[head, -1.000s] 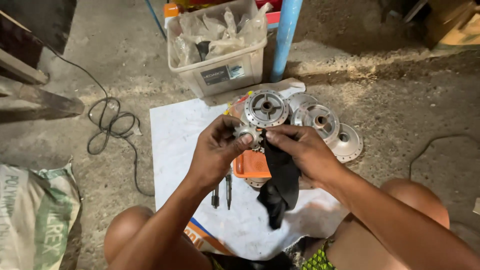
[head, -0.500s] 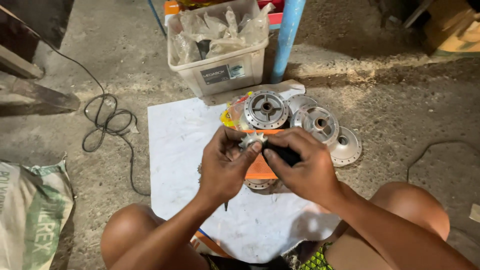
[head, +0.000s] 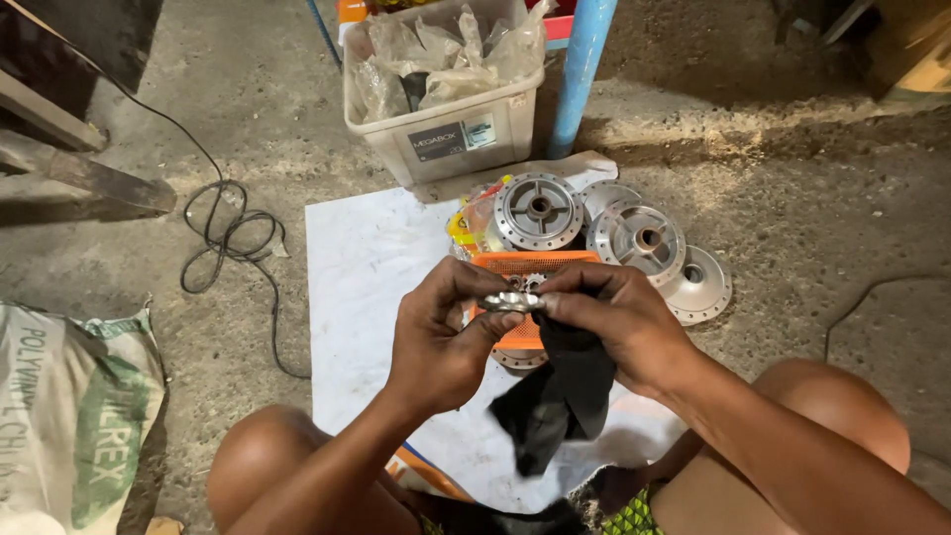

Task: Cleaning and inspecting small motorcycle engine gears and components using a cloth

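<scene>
Seen from the head camera, a person seated on a concrete floor (head: 792,188) grips a small round metal part (head: 510,301) between both hands above a white sheet (head: 371,297) spread on the ground. The left hand (head: 441,337) is closed around the part's near edge, thumb and fingers pinching it; the right hand (head: 614,317) is closed too, pressing a black cloth (head: 560,396) against the part's other side, the cloth hanging down below the hands toward the lap. The part looks like a ring or small toothed disc, though the fingers cover too much of it to be sure. Just beyond the hands sits an orange mesh basket (head: 540,266), and past it a cluster of silver wheel hubs (head: 639,238) lying flat, some on the sheet, one on the concrete. Farther out from the hands stands a pale plastic box (head: 446,139) filled with clear plastic bags, with a blue pipe (head: 582,69) upright beside it. Well off to the left hand's side, a black cable (head: 228,233) lies coiled on the floor, and a printed woven sack (head: 69,416) rests near the left knee.
</scene>
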